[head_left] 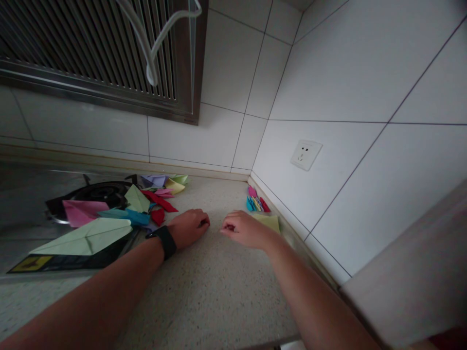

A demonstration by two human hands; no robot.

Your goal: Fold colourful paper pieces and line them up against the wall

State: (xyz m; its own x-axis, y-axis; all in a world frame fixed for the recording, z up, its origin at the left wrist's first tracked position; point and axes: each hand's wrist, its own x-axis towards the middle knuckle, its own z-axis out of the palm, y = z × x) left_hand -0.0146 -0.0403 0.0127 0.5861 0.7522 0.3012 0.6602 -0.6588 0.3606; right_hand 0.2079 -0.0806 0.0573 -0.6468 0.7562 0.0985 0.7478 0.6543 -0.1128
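Observation:
My left hand (189, 226), with a dark band (166, 241) on the wrist, rests on the speckled counter (215, 282). Its fingers curl loosely inward and nothing shows in them. A short gap away, my right hand (242, 228) is also on the counter, fingers bent toward the thumb, with no object visible between them. Just behind the right hand lies a pale yellow sheet of paper (269, 222), partly covered by that hand. To the left of my left hand are a red folded paper (160, 200) and a smaller red piece (157, 216).
Folded papers, among them a pale green one (87, 236), a pink one (83, 212) and a blue one (133, 216), lie over and beside a gas burner (100, 190). Small colourful folded papers (251, 203) sit by the right wall, below a socket (306, 154). A range hood (186, 109) hangs above.

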